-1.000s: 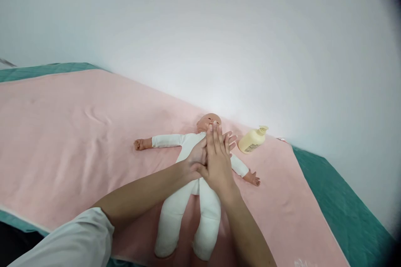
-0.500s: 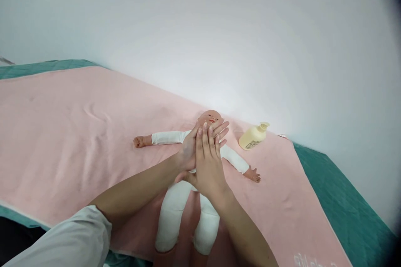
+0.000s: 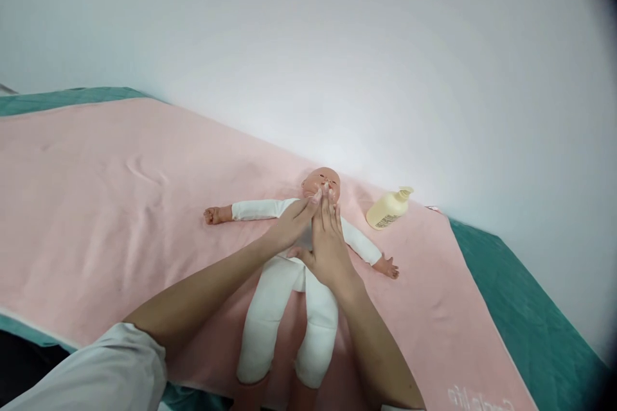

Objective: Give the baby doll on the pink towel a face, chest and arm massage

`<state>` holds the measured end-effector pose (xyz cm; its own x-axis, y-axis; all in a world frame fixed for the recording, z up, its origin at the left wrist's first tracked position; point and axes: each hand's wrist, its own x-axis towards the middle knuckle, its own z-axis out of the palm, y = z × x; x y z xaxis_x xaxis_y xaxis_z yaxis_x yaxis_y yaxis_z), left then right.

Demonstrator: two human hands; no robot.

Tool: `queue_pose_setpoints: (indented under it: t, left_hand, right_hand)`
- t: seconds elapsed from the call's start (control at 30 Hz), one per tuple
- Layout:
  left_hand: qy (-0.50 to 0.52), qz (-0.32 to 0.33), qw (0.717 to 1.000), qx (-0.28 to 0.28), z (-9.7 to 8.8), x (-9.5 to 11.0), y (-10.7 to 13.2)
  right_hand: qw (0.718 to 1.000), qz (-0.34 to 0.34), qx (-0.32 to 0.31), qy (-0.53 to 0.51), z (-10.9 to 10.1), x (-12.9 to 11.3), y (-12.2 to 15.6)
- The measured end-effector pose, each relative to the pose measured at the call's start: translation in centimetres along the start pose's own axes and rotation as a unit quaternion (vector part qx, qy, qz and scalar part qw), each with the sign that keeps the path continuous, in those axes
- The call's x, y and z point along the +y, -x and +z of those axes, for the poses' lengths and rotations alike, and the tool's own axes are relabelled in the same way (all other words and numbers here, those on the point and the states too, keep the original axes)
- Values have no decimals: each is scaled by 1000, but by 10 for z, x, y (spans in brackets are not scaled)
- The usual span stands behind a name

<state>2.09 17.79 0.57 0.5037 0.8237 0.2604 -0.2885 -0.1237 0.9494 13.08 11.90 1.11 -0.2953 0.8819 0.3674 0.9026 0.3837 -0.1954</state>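
A baby doll [image 3: 274, 308] with white cloth limbs lies on its back on a pink towel [image 3: 120, 205], arms spread and head toward the wall. Over its chest, my left hand [image 3: 292, 225] and my right hand [image 3: 330, 244] meet with fingers stretched out, fingertips near the doll's chin. The palms face each other and appear to touch along the fingers. Neither hand shows an object in it. Both hide most of the doll's torso. Whether they touch the doll, I cannot tell. Beyond the doll's outstretched arm at right is a pale yellow pump bottle [image 3: 388, 209], tilted in view.
Under the pink towel, a green quilted cover [image 3: 520, 282] shows at the right and far left edges. A white wall [image 3: 308, 51] rises directly behind the doll's head and the bottle. Pale lettering [image 3: 477, 398] marks the towel's lower right corner.
My left hand has slid back and turned, so its fingers no longer spread out behind the right hand. The doll's mouth area is partly covered by fingertips; doll and bottle stay put.
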Motion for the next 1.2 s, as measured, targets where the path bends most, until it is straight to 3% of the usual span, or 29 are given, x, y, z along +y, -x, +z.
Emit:
queue_pose_setpoints:
  t: [0.07, 0.13, 0.2, 0.33, 0.4, 0.47, 0.6, 0.8, 0.97, 1.1, 1.2]
  left_hand:
    - [-188, 32, 981, 28, -16, 3, -3]
    - [-361, 80, 928, 41, -29, 3, -5]
    - [-457, 125, 880, 44, -39, 2, -8]
    - [-472, 205, 848, 127, -56, 2, -10]
    - [-452, 238, 844, 166, -63, 4, -10]
    - [-431, 256, 849, 165, -66, 6, -9]
    - [-412, 271, 865, 94, -66, 5, -8]
    - [-401, 254, 879, -35, -63, -2, 1]
    - [-294, 225, 920, -130, -49, -8, 11]
    - [-239, 184, 919, -255, -38, -13, 15]
    - [-235, 127, 920, -288, -34, -13, 17]
  right_hand:
    - [998, 21, -60, -27, -3, 3, 1]
    - [990, 42, -123, -59, -8, 9, 3]
    - [980, 22, -175, -89, -14, 17, 5]
    - [974, -89, -187, -98, -21, 29, 5]
    - [975, -111, -173, -88, -17, 31, 3]
    - [973, -117, -181, -86, -9, 33, 1]
    - [972, -105, -194, -78, 12, 42, -3]
    - [986, -36, -156, -56, 29, 57, -5]
    - [983, 38, -151, -98, 29, 71, -2]
    - [972, 56, -179, -143, 23, 83, 2]
    - [969, 45, -185, -159, 13, 83, 5]
